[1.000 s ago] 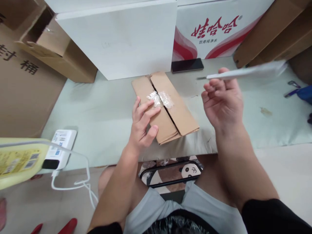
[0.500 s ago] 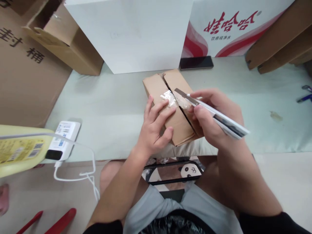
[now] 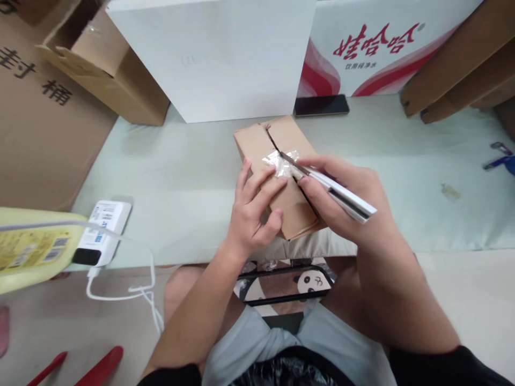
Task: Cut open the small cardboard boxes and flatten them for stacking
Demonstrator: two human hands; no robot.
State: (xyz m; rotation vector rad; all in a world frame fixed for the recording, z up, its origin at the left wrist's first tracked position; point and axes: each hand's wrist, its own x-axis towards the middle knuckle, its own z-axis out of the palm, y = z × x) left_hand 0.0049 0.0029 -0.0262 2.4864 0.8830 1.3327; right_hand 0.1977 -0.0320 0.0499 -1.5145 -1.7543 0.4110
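Observation:
A small cardboard box (image 3: 295, 206) lies at an angle on the pale green surface, with a dark gap along its top seam. Clear tape (image 3: 277, 161) spans the middle of that seam. My left hand (image 3: 257, 206) rests on the box's left side, fingers spread over the flap and the tape edge. In my right hand (image 3: 338, 185) is a utility knife (image 3: 341, 195) with a white handle, its blade out. The blade tip meets the seam at the tape. Part of the box's right side is hidden behind my right hand.
Behind the box stand a white box (image 3: 225, 64) and a printed carton (image 3: 370, 48), with a black phone (image 3: 322, 105) before them. Cardboard boxes flank both sides. At left are a white power bank (image 3: 107, 228) with a cable and a yellow package (image 3: 40, 249).
My right hand has moved left and slightly down, bringing the knife blade from above the box's right flap onto the taped seam. My left hand stays on the box.

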